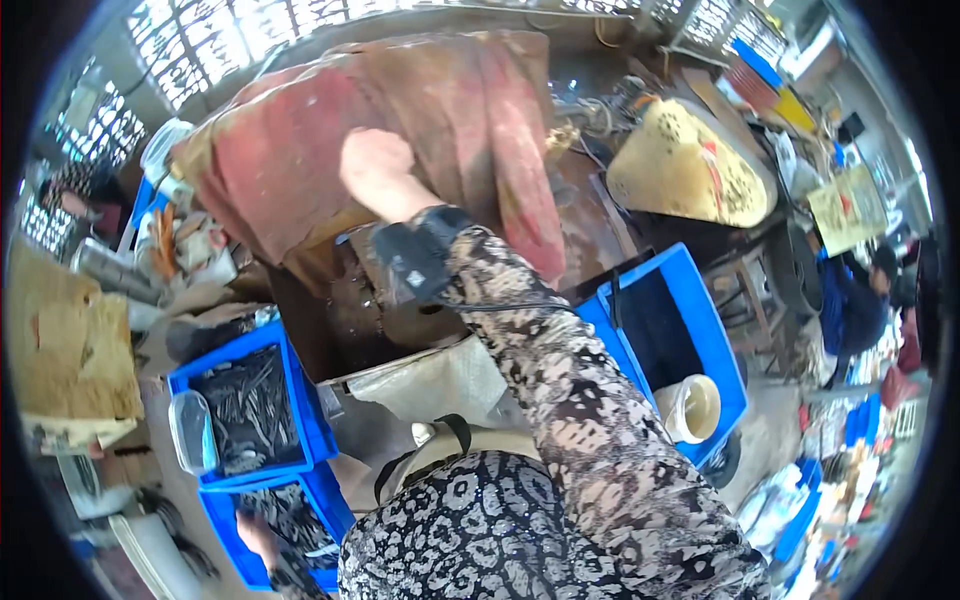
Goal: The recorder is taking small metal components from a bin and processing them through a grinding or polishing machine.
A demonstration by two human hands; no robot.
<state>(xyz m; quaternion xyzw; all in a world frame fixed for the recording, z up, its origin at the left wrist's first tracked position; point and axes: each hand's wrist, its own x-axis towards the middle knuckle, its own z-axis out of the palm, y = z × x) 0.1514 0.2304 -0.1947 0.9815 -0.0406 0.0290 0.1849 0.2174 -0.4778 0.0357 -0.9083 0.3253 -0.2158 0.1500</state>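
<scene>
My right arm stretches forward, and my right hand is curled closed against a reddish-brown cloth. What it holds, if anything, is hidden. The cloth drapes over a large machine or bench with an open brown metal trough below. My left hand is low at the left, over the nearer blue crate of thin dark metal-looking pieces. Its fingers are blurred. A second blue crate beyond it holds similar dark strips and a clear plastic tub.
At my right stands a blue bin with a white bucket in it. A yellowish, rounded triangular panel is beyond it. A wooden stool stands farther right, near another person. Worn cardboard lies at far left.
</scene>
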